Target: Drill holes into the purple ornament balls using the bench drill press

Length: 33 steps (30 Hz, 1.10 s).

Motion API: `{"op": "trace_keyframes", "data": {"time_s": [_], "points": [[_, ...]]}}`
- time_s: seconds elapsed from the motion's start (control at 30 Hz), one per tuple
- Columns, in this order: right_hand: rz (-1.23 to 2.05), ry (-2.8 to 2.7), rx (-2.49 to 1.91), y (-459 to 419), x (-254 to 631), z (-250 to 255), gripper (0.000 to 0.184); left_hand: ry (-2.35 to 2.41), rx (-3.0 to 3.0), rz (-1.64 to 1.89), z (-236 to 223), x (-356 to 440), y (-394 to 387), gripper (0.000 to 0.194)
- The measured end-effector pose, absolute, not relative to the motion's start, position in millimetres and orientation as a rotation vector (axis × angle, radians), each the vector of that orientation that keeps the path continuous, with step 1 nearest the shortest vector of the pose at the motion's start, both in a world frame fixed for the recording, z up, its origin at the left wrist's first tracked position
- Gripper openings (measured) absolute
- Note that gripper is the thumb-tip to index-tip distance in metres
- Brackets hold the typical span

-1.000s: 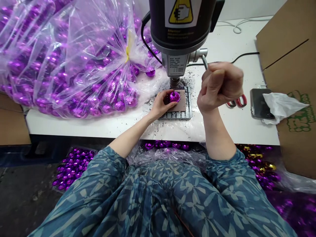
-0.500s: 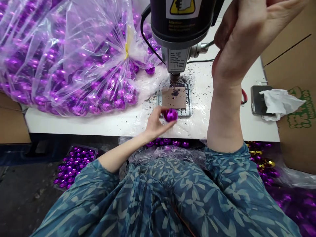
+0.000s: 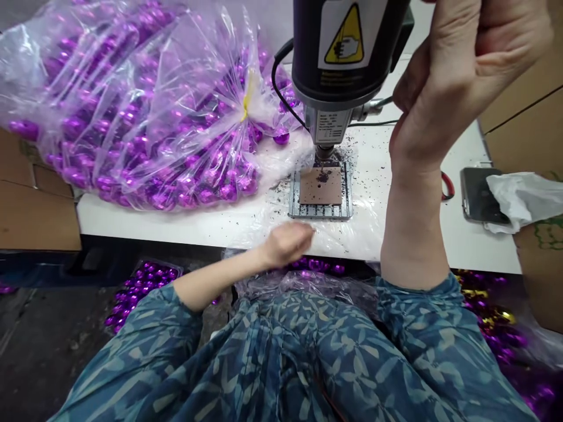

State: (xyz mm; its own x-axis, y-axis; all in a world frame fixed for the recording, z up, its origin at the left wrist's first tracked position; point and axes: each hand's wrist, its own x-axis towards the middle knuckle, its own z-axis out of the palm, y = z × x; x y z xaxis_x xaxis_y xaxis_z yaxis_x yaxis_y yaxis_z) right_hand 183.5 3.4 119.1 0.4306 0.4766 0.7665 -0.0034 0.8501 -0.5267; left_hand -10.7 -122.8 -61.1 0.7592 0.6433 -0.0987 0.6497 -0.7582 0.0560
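My right hand (image 3: 466, 70) is raised at the upper right, its fingers wrapped round the feed handle of a drill press (image 3: 347, 64). The grip itself is hidden by the hand; a metal rod (image 3: 373, 106) runs from it to the drill head. My left hand (image 3: 290, 243) hovers over the table's front edge, closed and slightly blurred. No ball shows in it; what it holds, if anything, is hidden. Beyond it lies the slotted metal base (image 3: 321, 212), with a brown board (image 3: 321, 186) on top that has a small hole and dark shavings.
A large clear bag of shiny purple balls (image 3: 167, 135), tied with yellow, fills the table's left side. Purple balls (image 3: 316, 265) lie below the front edge, and a tray of them (image 3: 141, 287) stands lower left. A phone (image 3: 481, 193), tissue (image 3: 523, 196) and cardboard box (image 3: 541, 275) are at right.
My left hand has drawn back from the drill base toward me, and the purple ball in its fingers is out of sight. My right hand keeps its grip. The whole view has shifted slightly.
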Motion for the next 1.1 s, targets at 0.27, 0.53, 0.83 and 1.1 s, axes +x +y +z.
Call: {"op": "trace_keyframes", "data": {"time_s": [0.27,0.53,0.83,1.1], "points": [[0.29,-1.095,-0.488,-3.5,176.8,118.1,0.039,1.882,2.151,0.631,-45.0,-31.5,98.6,0.042],[0.235,-1.082,-0.531,-2.5,173.2,117.5,0.056,1.442,1.921,1.147,-86.0,-38.1,157.8,0.026],[0.245,-1.064,-0.482,-4.9,171.3,118.2,0.049,1.158,1.584,1.27,-59.9,-70.6,65.0,0.044],[0.286,-1.051,-0.544,0.1,177.3,117.4,0.052,0.94,1.504,1.074,-59.8,-52.3,-9.2,0.051]]}}
